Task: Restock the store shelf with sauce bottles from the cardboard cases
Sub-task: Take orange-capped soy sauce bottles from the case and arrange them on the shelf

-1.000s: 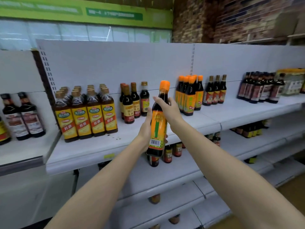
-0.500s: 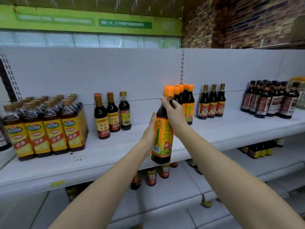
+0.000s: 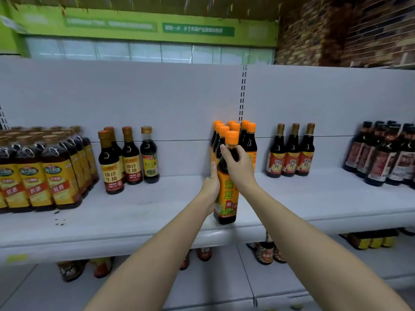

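Sauce bottle (image 3: 226, 194) upright between left hand (image 3: 212, 187) and right hand (image 3: 238, 167).

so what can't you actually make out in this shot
- Head view: whether the held bottle touches the shelf; its base sits at the front lip.
- Left hand fingers: hidden behind the bottle.
- Lower-shelf bottles: cut off by the shelf above.
- Left-edge bottles' labels: blurred.

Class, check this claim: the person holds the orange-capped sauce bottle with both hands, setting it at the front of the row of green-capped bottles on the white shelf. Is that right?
One detail is wrong. The row of bottles behind the held sauce bottle has orange caps, not green, as the head view shows. The rest stands: left hand and right hand both hold it at the white shelf.
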